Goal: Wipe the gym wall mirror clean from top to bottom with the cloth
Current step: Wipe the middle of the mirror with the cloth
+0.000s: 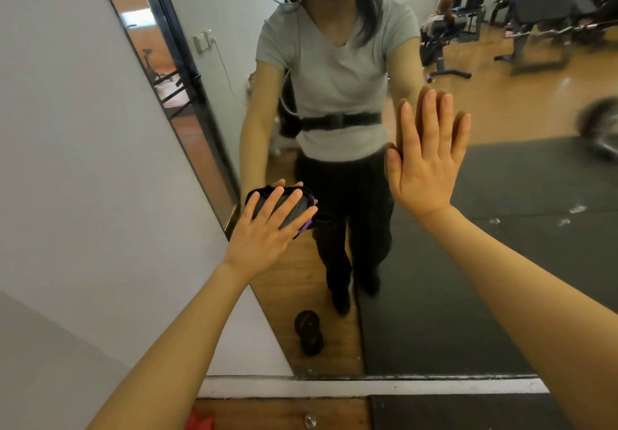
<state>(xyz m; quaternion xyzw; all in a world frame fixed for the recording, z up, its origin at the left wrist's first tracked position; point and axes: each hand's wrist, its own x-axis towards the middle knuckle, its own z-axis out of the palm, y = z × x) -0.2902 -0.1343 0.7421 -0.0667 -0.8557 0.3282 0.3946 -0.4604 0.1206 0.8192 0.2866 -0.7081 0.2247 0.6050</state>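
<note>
Against the lower left of the gym wall mirror (434,279), a dark cloth (296,207) sits pressed under the left hand (267,229), fingers straight and spread. Right hand (426,158) rests flat on the glass, fingers released, above a dumbbell's (308,332) reflection.

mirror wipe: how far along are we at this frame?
Done: can't confirm; the upper glass shows no obvious smears, but no wipe marks either. In hand: the left hand presses the dark cloth flat on the mirror near its left edge, at mid height; the right hand braces open on the glass. Left: the lower mirror, with white specks at the right.
</note>
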